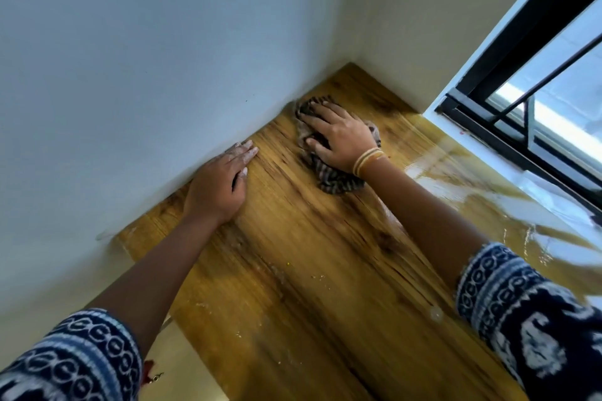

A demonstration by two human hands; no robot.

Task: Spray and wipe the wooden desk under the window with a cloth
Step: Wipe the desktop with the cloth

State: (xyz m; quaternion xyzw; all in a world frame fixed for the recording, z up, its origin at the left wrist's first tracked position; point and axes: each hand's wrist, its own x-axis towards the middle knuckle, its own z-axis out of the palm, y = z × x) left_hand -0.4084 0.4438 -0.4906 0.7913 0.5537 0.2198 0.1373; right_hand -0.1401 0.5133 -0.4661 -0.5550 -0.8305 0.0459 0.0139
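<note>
The wooden desk [293, 254] fills the middle of the head view and runs into a wall corner at the far end. A dark striped cloth [335, 177] lies near that corner, and my right hand [338, 137] presses flat on top of it with fingers spread. My left hand [221, 182] rests palm down on the bare wood beside the left wall, holding nothing; its fingertips look dusty white. No spray bottle is in view.
A white wall [146, 75] borders the desk's left side. A black-framed window [537, 101] sits along the right, and the wood beneath it [456, 192] shines with glare. Small crumbs and pale specks [312, 277] dot the near part of the desk.
</note>
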